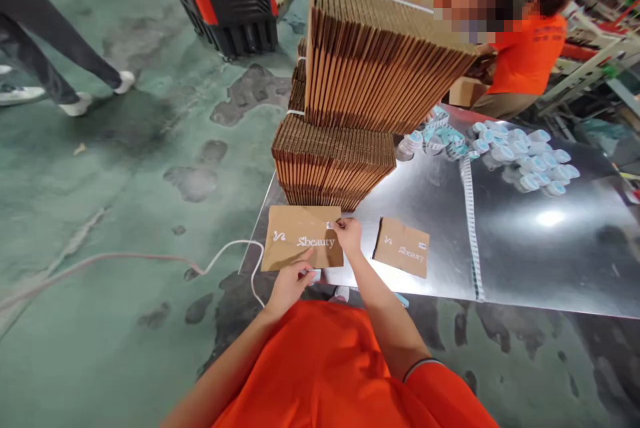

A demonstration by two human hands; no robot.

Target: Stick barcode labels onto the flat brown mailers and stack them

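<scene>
A flat brown cardboard carton (287, 256) printed with "beauty" lies at the table's near left edge. My right hand (350, 236) is over its right side, fingers pinched together at the edge of a small white label (329, 225) on the cardboard. At the carton's lower edge my left hand (289, 287) is closed, thumb and fingers around a small white and teal label strip (315, 276); part of the strip is hidden by the fingers. To the right lies a smaller flat carton (403, 248) with the same print and a small label near its upper right corner.
Tall bundles of folded cartons (335, 155) stand behind the carton. Label rolls (537, 161) and a long label strip (470, 228) lie on the metal table (430, 208). A cable (220, 251) trails at left. Co-workers in orange (525, 55) are beyond; someone's legs (45, 41) show at left.
</scene>
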